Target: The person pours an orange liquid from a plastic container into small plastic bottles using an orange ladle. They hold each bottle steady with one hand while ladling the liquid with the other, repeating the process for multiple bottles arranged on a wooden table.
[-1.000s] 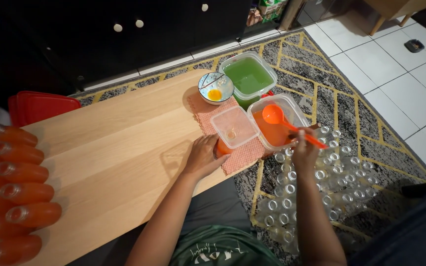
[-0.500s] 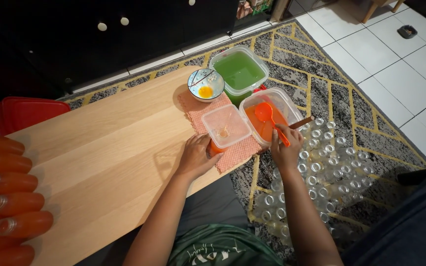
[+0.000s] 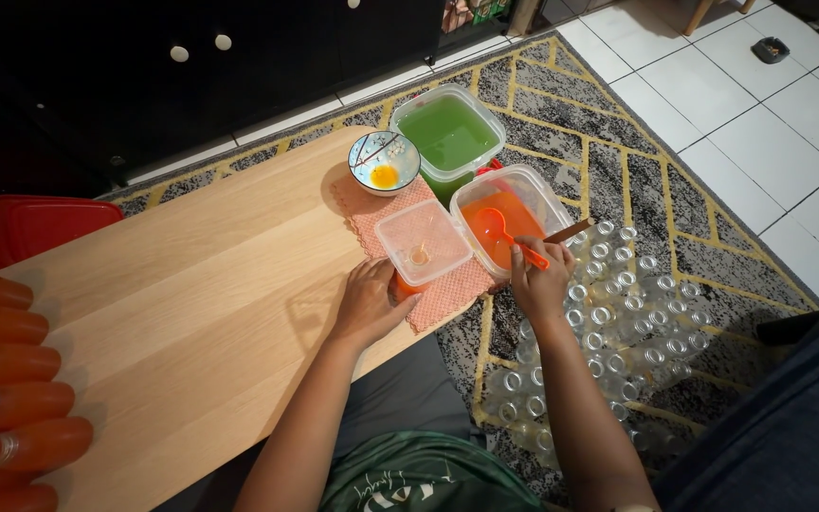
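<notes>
The wooden table (image 3: pixel 191 313) fills the view, its right end over a patterned rug (image 3: pixel 609 142) where clear empty bottles (image 3: pixel 618 322) lie in rows. Filled orange bottles (image 3: pixel 7 389) lie at far left. On the pink cloth (image 3: pixel 447 294) sits a small tub (image 3: pixel 424 246) over an orange bottle; the left hand (image 3: pixel 372 303) curls around that bottle's base. Beside it, the orange tub (image 3: pixel 509 213); behind, the green tub (image 3: pixel 447 128) and a bowl (image 3: pixel 384 161). The right hand (image 3: pixel 537 280) pinches the orange ladle (image 3: pixel 509 235), its scoop dipped in the orange liquid.
</notes>
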